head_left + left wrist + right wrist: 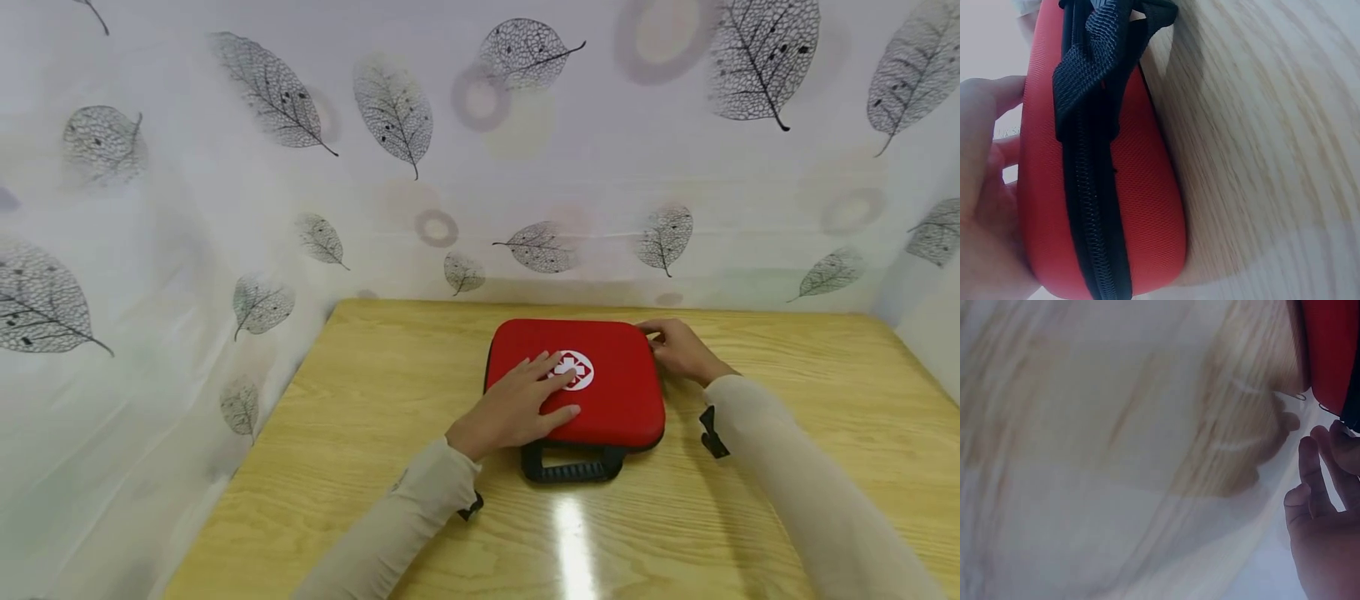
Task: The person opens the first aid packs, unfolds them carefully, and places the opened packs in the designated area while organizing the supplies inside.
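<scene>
A red first aid case (618, 400) with a white cross emblem (577, 372) lies flat on the table, its black handle (573, 473) toward me. My left hand (513, 408) rests on the lid, fingers straight and spread partly over the emblem. At the far right corner, my right hand (681, 350) has thumb and index finger pinched together at the zipper pull, which the fingers mostly hide. The left wrist view shows the black zipper (1088, 194) along the case's side, closed there. A thin wire loop (1329, 411) sticks out by the right fingertips.
The wooden table (390, 367) reaches back to a pale leaf-print curtain (390, 225), which also hangs along the left and right sides. A bright light reflection (573, 542) shows on the table in front of the handle.
</scene>
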Demonstrator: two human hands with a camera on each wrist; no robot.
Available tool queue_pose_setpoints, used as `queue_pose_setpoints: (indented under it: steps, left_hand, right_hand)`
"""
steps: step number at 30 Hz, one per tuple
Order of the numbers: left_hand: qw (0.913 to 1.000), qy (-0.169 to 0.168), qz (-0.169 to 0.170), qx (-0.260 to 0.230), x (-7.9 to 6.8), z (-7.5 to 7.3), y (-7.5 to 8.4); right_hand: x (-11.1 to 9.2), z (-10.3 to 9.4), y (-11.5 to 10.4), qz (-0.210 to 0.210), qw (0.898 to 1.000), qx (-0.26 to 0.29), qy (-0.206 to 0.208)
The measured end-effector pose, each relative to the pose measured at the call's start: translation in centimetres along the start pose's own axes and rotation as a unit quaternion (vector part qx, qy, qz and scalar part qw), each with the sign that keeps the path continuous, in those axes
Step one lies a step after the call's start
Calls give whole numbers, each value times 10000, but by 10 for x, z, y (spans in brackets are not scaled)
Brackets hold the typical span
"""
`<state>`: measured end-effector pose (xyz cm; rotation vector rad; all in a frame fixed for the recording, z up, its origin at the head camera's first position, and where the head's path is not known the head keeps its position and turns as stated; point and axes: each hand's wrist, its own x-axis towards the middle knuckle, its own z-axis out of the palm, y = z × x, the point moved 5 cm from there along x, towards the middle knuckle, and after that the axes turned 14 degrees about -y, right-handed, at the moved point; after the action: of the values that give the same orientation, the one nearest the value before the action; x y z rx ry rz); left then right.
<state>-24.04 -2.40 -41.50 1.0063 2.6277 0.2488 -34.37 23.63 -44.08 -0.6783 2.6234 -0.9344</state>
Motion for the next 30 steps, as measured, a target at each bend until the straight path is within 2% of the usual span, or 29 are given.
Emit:
queue_pose_setpoints:
  steps: [11, 21, 30]
  left_hand:
    - [10000, 7, 20, 33, -7, 1, -2]
    - [9999, -8, 45, -114, -12, 2, -4]
    - [9999, -37, 34, -112, -15, 3, -5]
  right_hand:
    - [5, 5, 0, -271, 9993, 240, 95]
    - [8, 6, -1, -565, 9967, 581, -50]
    - [10, 7, 0, -513, 9974, 505, -18]
